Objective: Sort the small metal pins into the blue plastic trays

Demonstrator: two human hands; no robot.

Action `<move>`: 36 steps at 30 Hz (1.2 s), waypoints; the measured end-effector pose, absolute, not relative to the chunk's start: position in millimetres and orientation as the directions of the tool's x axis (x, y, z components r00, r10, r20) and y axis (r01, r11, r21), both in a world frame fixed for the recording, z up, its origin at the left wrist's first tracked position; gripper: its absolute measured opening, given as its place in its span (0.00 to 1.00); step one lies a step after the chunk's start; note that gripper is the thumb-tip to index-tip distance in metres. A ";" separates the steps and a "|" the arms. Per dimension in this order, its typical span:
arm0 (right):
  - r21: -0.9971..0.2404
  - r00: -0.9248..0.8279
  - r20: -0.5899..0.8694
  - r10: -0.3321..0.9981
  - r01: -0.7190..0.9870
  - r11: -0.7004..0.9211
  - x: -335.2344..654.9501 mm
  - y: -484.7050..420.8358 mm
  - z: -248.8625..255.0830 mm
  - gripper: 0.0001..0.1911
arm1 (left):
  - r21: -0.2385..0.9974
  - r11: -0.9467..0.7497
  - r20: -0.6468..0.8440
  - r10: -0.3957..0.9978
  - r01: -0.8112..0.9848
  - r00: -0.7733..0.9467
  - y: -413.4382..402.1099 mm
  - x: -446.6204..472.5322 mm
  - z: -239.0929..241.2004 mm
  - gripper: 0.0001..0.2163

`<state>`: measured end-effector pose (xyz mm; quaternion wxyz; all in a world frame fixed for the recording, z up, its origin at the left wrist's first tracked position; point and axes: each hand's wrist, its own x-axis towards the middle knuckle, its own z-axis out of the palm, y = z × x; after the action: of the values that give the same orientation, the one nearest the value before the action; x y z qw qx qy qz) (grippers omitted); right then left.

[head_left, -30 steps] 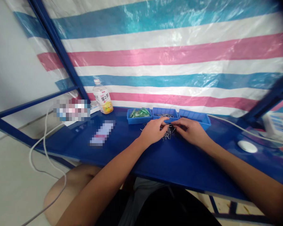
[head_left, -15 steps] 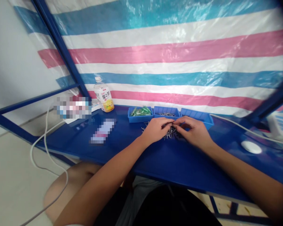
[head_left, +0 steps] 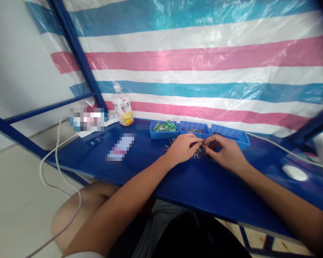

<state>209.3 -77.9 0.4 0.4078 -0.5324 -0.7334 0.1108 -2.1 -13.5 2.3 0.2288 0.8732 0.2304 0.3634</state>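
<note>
My left hand (head_left: pixel 182 148) and my right hand (head_left: pixel 224 152) meet fingertip to fingertip over a loose heap of small metal pins (head_left: pixel 197 154) on the blue table (head_left: pixel 193 182). Both hands are closed in a pinch on something too small to make out. Behind them stand three blue trays in a row: the left tray (head_left: pixel 164 129) holds green parts, the middle tray (head_left: pixel 195 127) holds metal pins, and the right tray (head_left: pixel 231 134) shows nothing I can identify.
A bottle of yellow drink (head_left: pixel 122 110) stands at the back left. A blurred flat item (head_left: pixel 120 147) lies left of my hands. A white round object (head_left: pixel 294 172) sits at the right, and a white cable (head_left: pixel 56 165) hangs off the left edge. A striped tarp (head_left: pixel 204 64) closes the back.
My hands have stayed over the pin heap, with the fingertips drawing closer together. The view has shifted a little to the left, so everything sits further right in the picture.
</note>
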 end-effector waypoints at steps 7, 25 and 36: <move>-0.651 -0.071 0.476 0.877 0.642 0.406 206.6 -78.5 0.9 0.10 | 0.785 -0.611 0.445 0.668 0.099 0.597 -13.3 0.7 -3.5 0.15; -0.654 -0.085 0.497 0.864 0.618 0.437 209.6 -73.7 -3.6 0.14 | 0.837 -0.543 0.421 0.712 0.060 0.561 -8.4 -2.8 -5.8 0.12; -0.787 -0.021 0.399 0.917 0.506 0.354 206.3 -76.4 -4.5 0.20 | 0.885 -0.462 0.390 0.796 0.050 0.463 -7.8 -2.3 -4.8 0.19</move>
<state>206.3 -76.4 -4.5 0.4642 -0.5236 -0.6793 0.2213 -2.3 -7.8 -4.8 0.4322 0.7381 0.2864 0.4318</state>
